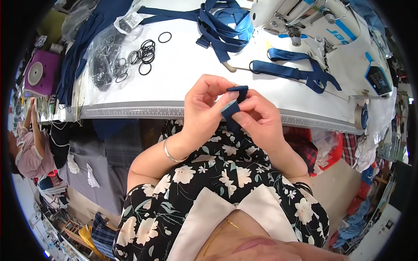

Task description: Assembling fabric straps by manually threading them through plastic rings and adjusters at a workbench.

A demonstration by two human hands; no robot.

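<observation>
A short navy blue fabric strap (229,110) is pinched between both hands, its ends bent over one another. My left hand (201,104) grips it between thumb and fingers, at the table's front edge. From the other side, my right hand (262,119) pinches the folded part with thumb and forefinger. On the table beyond lie several loose black rings (146,52), with one single ring (164,37) apart from the rest. To the right are navy straps (278,69) with a black ring at one end.
A sewing machine (313,19) stands at the far right. Long navy strapping (224,26) is heaped at the back. A clear bag of rings (106,56) and more navy straps (82,52) lie at left. A ruler strip (135,110) runs along the front edge. Another person (37,148) is at far left.
</observation>
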